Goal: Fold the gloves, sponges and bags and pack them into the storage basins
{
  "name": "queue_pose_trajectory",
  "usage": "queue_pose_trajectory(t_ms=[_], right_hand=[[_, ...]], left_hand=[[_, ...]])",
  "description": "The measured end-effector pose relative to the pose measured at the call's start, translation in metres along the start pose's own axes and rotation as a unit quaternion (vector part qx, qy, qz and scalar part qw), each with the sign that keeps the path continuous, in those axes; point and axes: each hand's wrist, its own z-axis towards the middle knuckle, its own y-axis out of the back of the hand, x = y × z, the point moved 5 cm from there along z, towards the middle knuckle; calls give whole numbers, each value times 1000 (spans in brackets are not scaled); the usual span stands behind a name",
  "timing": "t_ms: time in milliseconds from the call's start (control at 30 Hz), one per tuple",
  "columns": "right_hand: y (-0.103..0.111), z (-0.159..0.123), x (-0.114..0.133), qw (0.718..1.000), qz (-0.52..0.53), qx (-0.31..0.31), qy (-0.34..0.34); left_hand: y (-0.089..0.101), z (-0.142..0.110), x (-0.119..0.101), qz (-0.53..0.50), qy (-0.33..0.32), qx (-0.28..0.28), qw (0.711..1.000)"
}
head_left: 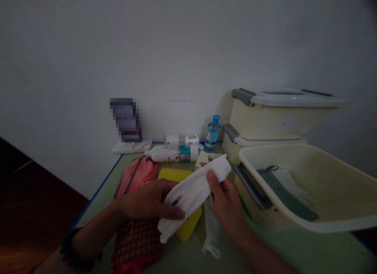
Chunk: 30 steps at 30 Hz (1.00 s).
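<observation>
Both hands hold a white cloth glove (194,189), stretched slantwise in front of me. Finger-like lobes hang at its lower left end, and a small dark spot shows near the left thumb. My left hand (156,201) is closed on that lower part, thumb on top. At the upper right end, my right hand (222,199) pinches the cuff between thumb and fingers. Below the glove lies a flat yellow piece (188,227), partly covered. Another limp white cloth item (211,231) rests on the green table beside my right hand.
A red patterned cloth (137,234) lies left. Behind are a white pump bottle (173,153) on its side, a blue bottle (212,134) and a pixelated upright device (128,121). Right stand stacked lidded boxes (271,119) and an open cream bin (338,187) holding cloths.
</observation>
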Motion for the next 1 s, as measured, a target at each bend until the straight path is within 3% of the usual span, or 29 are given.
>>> queue_pose_trajectory(t_ms=[100,167,333,467,633,833,1000], right_hand=[[-2,-3,7,997,-57,27,48],[-4,-6,15,981,-134,58,127],[-14,-18,28,883,-292,123,347],[-21,-23,26,827,-356,150,409],[-20,-24,26,820,-378,142,405],[-13,-23,34,854,-326,140,382],[-8,-34,50,821,-296,148,465]], left_hand=[[-5,0,-3,6,-26,16,1000],[-5,2,-7,-7,-69,-6,998],[12,-2,-14,8,-218,-179,959],[15,-8,-14,54,-297,-208,931],[10,-13,-22,93,-350,-219,906],[8,-14,-23,100,-336,-244,904],[7,-16,-19,151,-334,-269,891]])
